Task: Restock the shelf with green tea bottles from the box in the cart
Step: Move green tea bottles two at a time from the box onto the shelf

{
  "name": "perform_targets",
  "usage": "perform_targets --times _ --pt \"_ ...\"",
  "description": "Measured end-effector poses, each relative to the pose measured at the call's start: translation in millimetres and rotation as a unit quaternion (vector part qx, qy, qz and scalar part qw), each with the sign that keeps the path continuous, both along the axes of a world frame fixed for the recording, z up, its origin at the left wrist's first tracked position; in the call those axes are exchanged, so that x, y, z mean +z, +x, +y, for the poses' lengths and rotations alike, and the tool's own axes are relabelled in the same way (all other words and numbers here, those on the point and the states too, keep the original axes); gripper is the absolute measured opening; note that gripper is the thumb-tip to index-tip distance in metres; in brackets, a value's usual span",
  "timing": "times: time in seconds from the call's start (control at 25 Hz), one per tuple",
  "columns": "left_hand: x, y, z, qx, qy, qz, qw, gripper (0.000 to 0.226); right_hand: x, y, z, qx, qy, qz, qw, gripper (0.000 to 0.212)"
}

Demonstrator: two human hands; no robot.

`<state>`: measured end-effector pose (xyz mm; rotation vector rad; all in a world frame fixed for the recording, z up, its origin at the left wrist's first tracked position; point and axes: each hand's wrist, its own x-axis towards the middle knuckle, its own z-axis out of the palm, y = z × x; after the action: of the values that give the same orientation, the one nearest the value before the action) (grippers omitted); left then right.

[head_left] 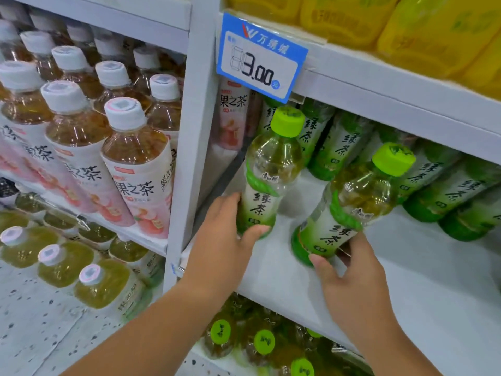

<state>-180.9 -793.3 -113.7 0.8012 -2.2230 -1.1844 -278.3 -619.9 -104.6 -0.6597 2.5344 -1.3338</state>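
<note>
Closest to the camera are two bare forearms that come up from the bottom edge. The left hand (225,234) grips the lower part of a green tea bottle (268,169): its thumb lies across the base of the green label and its fingers curl round the left side. The right hand (352,275) holds a second bottle (349,207) in the same way, low down, with the thumb at the base and the fingers curled behind.

Both bottles have a bright green cap and lean to the right, the second bottle more strongly. They are over the bare front part of the white shelf board (406,267), one beside the other but apart (I cannot tell if their bases rest on the board).

Behind them, at the back of the same board, stands a row of green tea bottles (447,191). A blue price tag (261,57) that reads 3.00 hangs from the shelf edge above. Yellow bottles (406,28) are on the upper shelf, and green-capped bottles (264,341) are on the shelf below. Left of the white post (189,131), the next bay holds white-capped tea bottles (130,164) with pink labels.
</note>
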Motion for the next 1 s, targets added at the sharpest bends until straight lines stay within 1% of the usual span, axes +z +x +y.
perform_targets --times 0.12,0.32,0.44,0.6,0.68,0.8,1.0 --pt "-1.8 -21.2 -13.3 0.008 -0.033 -0.017 0.999 0.052 -7.0 -18.3 -19.2 0.005 -0.016 0.021 1.000 0.049" --pt "-5.6 -59.8 -39.4 0.022 -0.026 -0.002 0.999 0.054 -19.7 -46.5 -47.6 0.000 -0.036 0.057 0.998 0.052" --pt "-7.9 -80.7 -54.9 0.026 -0.032 0.014 0.999 0.051 -24.7 -58.5 -64.1 -0.015 -0.069 0.042 0.997 0.054" --pt "-10.8 -94.1 -66.6 0.018 -0.052 0.019 0.998 0.049 -24.4 -73.1 -85.4 -0.024 -0.087 0.032 0.995 0.041" --pt "-9.8 -94.8 -69.9 0.012 -0.060 0.021 0.998 0.048 -23.8 -80.7 -95.4 -0.026 -0.081 0.021 0.996 0.039" --pt "-10.2 -95.7 -72.7 0.013 -0.080 0.018 0.997 0.049 -26.8 -90.5 -107.4 -0.032 -0.083 0.023 0.996 0.041" --pt "-15.2 -99.6 -75.1 0.009 -0.069 0.038 0.997 0.047 -31.4 -94.1 -115.1 -0.047 -0.113 0.023 0.992 0.046"
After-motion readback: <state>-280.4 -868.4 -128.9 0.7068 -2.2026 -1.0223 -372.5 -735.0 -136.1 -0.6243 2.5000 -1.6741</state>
